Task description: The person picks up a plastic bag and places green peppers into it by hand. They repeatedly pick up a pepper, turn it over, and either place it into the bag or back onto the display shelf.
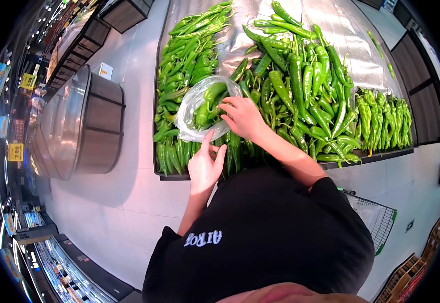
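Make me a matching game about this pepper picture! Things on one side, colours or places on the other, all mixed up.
Things:
1 plastic bag
2 shirt
3 wire cart
4 left hand

Matches:
A black
B on the floor at the right
C see-through, with peppers inside
D at the lower edge of the plastic bag

Pairs: 1-C, 2-A, 3-B, 4-D

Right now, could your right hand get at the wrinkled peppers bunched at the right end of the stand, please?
Probably yes: the right hand is at the mouth of the plastic bag, and only the low heap of peppers lies between it and that right-end bunch. Nothing stands in the way.
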